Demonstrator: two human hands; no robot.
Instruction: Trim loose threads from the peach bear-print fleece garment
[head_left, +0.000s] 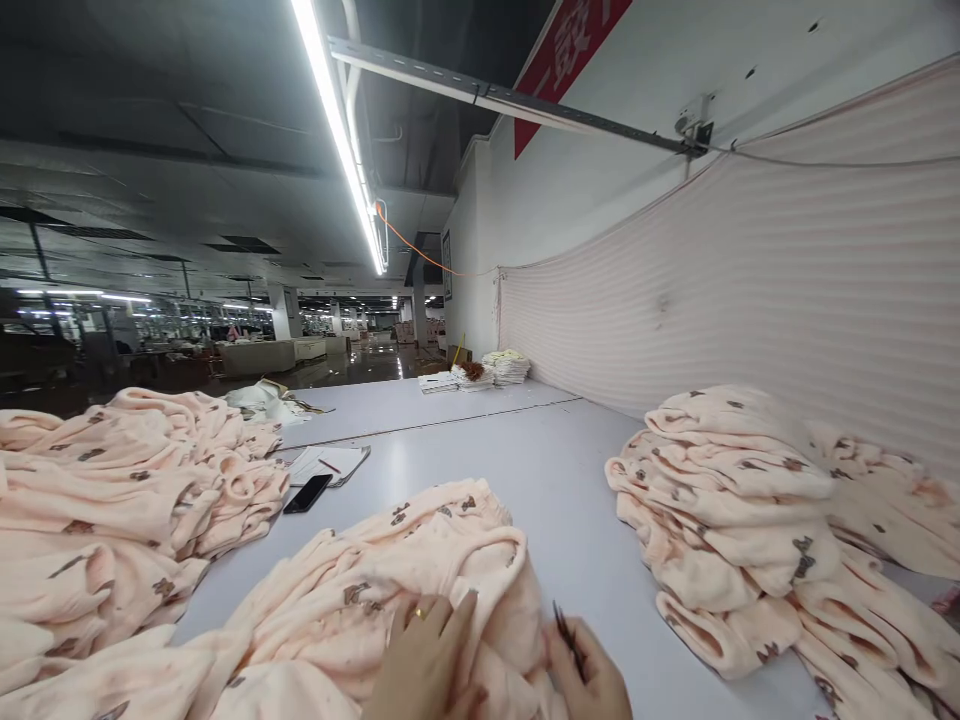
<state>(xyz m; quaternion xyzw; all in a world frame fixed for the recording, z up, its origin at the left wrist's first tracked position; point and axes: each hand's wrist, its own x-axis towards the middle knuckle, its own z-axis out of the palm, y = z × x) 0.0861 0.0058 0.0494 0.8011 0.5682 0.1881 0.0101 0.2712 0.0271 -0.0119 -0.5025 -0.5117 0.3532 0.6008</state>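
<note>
Fingers of the left hand (424,655): slightly apart and bent over the cloth; whether they pinch a fold cannot be told. Laid so, they probably steady it.
Fingers of the right hand (589,672): curled closed around small dark snips (571,642), the tip poking out toward the far side, a hold that seems to keep the point free of the palm.
Middle cloth (442,545): pale pink with brown figures, bunched on the table (570,480) at the near edge, under the left hand and just left of the snips, likely to stay within both hands' reach.
Left heap (135,480): similar cloth, loosely piled.
Right heap (727,490): more of it, folded higher, well apart from the middle cloth, perhaps to avoid mixing.
Phone (307,494): flat beside the notepad (322,465), beyond the middle cloth, presumably out of the work's way.
</note>
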